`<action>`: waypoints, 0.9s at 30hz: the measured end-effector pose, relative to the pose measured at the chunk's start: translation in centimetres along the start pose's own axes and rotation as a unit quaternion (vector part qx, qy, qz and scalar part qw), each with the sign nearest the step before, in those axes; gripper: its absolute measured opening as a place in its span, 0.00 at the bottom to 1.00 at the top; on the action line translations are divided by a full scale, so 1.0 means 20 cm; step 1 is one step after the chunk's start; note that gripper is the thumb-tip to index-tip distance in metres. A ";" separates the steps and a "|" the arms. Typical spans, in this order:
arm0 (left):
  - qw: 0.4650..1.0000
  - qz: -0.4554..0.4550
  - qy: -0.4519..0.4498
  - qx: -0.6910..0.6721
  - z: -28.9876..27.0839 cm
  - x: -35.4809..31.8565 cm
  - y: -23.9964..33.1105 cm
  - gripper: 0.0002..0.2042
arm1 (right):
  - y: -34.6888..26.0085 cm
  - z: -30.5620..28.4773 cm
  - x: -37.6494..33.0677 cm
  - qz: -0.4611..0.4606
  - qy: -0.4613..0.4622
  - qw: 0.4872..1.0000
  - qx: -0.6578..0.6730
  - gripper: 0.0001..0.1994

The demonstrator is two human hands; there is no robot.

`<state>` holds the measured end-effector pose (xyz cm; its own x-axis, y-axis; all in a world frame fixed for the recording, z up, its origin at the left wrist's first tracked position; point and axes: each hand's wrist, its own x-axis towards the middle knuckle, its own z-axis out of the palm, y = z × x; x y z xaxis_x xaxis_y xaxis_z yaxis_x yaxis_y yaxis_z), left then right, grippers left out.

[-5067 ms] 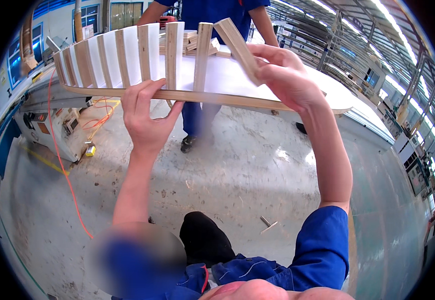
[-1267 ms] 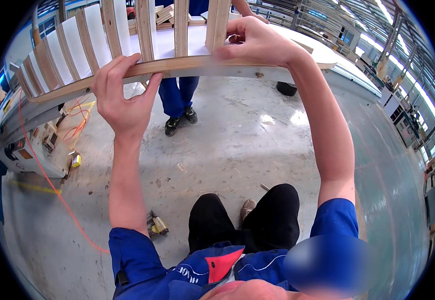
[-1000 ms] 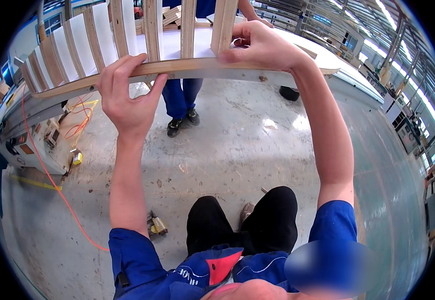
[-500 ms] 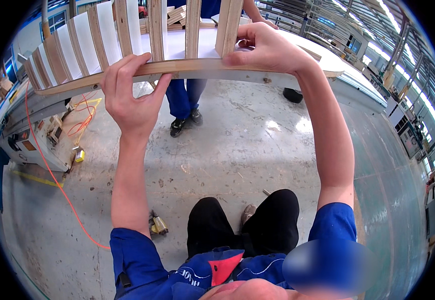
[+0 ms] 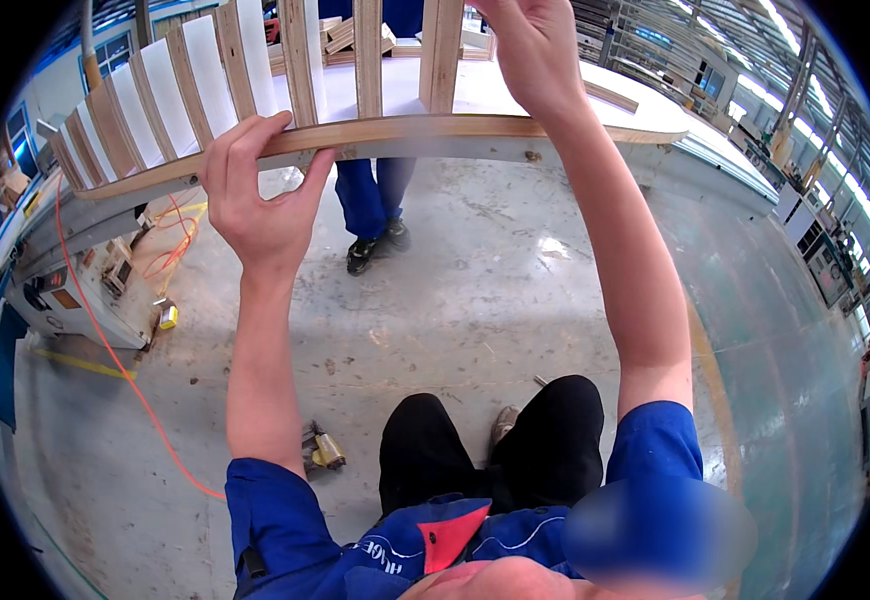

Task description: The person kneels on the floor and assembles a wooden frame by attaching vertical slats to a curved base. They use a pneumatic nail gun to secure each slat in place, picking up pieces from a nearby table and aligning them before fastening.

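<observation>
Left hand (image 5: pixel 260 195): grip clenched on the curved wooden rail (image 5: pixel 405 140), held overhead.
Right hand (image 5: pixel 525 50): grip grasps an upright slat (image 5: pixel 440 55).
Risk: frame could twist — slats popping loose — if either hold slackens.

The person wears a blue work shirt (image 5: pixel 285 530) with short sleeves (image 5: pixel 655 450) ending above the elbows, and a red patch (image 5: pixel 447 535) with white trim lines on the chest. Below the shirt, black trousers (image 5: pixel 515 450). Both forearms and hands are bare.
</observation>
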<state>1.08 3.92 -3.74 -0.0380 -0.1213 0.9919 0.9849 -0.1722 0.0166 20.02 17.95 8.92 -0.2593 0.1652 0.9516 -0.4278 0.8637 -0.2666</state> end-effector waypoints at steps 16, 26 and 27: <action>1.000 -0.002 -0.006 0.005 0.00 0.00 0.00 0.27 | -0.07 0.00 -0.03 0.078 -0.068 0.994 -0.022 0.24; 1.000 -0.007 -0.009 0.002 -0.01 0.00 0.00 0.27 | 0.06 -0.17 -0.10 0.135 -0.370 0.893 -0.217 0.33; 1.000 -0.009 -0.008 0.001 -0.01 0.00 0.00 0.28 | 0.07 -0.17 -0.10 0.130 -0.376 0.892 -0.216 0.33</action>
<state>1.10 3.72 -3.74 -0.0521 -0.1021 0.9934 0.9845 -0.1722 0.0340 22.85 20.42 7.14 -0.8783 0.1600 0.4506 0.0617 0.9724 -0.2249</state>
